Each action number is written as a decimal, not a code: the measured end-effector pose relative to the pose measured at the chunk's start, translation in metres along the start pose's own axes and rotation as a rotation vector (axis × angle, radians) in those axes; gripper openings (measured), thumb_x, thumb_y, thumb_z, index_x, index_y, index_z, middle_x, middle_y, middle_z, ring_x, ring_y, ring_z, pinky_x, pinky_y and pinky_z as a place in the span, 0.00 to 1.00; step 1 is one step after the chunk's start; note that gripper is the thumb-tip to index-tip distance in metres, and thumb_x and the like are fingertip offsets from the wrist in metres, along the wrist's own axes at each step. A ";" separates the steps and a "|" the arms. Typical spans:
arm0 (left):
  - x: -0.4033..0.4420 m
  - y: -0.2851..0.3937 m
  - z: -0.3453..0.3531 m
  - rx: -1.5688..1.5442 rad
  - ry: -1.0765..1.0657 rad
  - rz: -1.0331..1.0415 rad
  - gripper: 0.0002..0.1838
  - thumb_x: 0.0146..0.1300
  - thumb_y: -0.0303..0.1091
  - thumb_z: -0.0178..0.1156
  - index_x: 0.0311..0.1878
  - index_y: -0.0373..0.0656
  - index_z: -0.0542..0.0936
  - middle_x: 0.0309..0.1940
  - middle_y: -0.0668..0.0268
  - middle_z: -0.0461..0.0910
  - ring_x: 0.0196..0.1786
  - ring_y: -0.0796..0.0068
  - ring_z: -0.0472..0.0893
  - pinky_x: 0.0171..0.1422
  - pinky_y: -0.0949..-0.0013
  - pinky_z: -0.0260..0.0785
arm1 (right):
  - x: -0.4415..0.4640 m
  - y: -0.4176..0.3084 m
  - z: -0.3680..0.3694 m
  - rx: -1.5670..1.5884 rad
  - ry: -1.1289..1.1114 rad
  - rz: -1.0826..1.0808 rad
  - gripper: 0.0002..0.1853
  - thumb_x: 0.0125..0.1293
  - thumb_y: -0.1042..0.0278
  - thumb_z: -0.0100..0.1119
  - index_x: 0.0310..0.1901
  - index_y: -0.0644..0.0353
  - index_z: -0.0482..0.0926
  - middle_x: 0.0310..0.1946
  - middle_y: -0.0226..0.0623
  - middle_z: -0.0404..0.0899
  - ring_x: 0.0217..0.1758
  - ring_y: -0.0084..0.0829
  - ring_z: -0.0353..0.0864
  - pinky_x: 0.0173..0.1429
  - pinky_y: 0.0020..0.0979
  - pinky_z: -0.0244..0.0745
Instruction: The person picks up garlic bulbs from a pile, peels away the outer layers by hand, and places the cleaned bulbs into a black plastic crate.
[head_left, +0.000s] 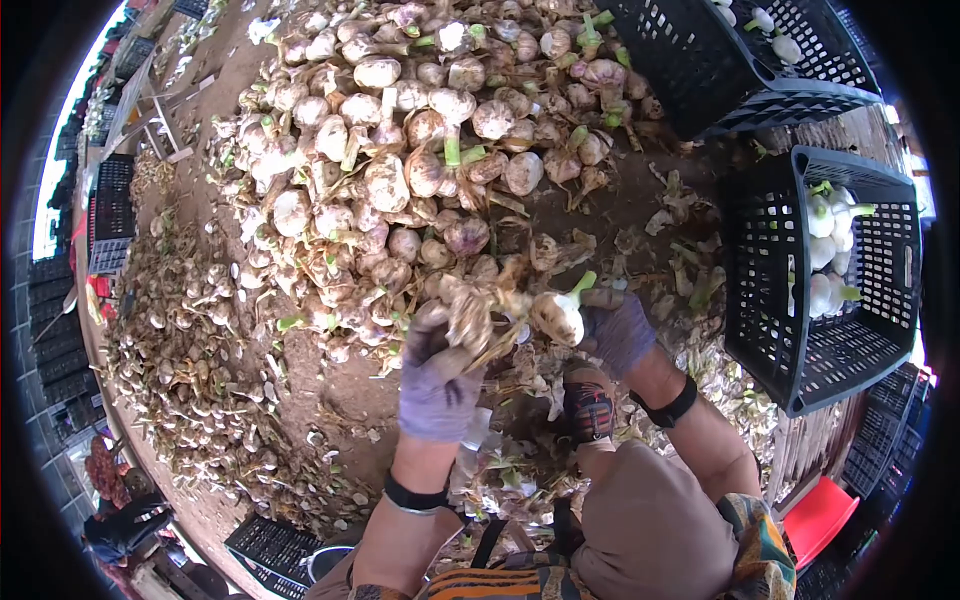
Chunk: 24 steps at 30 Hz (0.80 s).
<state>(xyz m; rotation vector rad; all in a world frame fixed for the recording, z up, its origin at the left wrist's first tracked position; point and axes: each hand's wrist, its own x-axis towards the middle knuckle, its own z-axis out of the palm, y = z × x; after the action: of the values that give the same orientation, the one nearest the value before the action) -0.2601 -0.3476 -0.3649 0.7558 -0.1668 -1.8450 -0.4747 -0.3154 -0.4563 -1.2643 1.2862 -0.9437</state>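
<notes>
My left hand (pixel 436 385), in a dirty purple glove, is closed on a clump of dry garlic husk (pixel 468 322). To its right, my right hand (pixel 620 335), gloved the same way, grips a garlic bulb (pixel 558 318) by its side. This bulb is mostly white with brown marks and has a short green stem pointing up. Papery strands hang between the two hands and look blurred. Just beyond them lies a large heap of soiled garlic bulbs (pixel 385 182), many with dry leaves and cut stems.
A black crate (pixel 800 385) at the right holds several cleaned white bulbs. Another crate (pixel 700 75) stands behind it. Loose skins and bulbs cover the ground at left. A red chair (pixel 818 520) is at lower right; a person (pixel 125 525) is at lower left.
</notes>
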 end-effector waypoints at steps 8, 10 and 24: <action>-0.008 -0.003 -0.025 1.144 -0.071 -0.428 0.30 0.54 0.37 0.66 0.59 0.39 0.69 0.53 0.61 0.73 0.56 0.69 0.71 0.59 0.65 0.65 | 0.006 0.000 -0.010 -0.038 -0.201 0.185 0.16 0.57 0.69 0.54 0.41 0.74 0.75 0.39 0.49 0.80 0.42 0.40 0.81 0.49 0.36 0.77; -0.006 -0.021 -0.027 0.448 0.034 -0.516 0.27 0.55 0.36 0.65 0.57 0.37 0.70 0.50 0.60 0.74 0.52 0.70 0.74 0.54 0.66 0.70 | 0.003 -0.028 -0.006 0.056 -0.162 0.087 0.15 0.55 0.65 0.59 0.42 0.65 0.78 0.36 0.40 0.81 0.38 0.33 0.82 0.46 0.30 0.77; -0.057 0.023 -0.039 1.365 -0.738 -0.336 0.15 0.55 0.35 0.62 0.45 0.41 0.79 0.40 0.59 0.79 0.45 0.65 0.78 0.50 0.64 0.70 | 0.008 0.017 -0.018 0.171 0.098 0.305 0.13 0.62 0.64 0.51 0.41 0.66 0.73 0.37 0.46 0.79 0.39 0.37 0.82 0.36 0.38 0.81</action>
<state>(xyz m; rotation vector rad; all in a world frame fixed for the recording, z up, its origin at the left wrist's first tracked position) -0.2073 -0.2973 -0.3613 0.9396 -2.0060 -2.1036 -0.4939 -0.3229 -0.4720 -0.8698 1.3957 -0.8825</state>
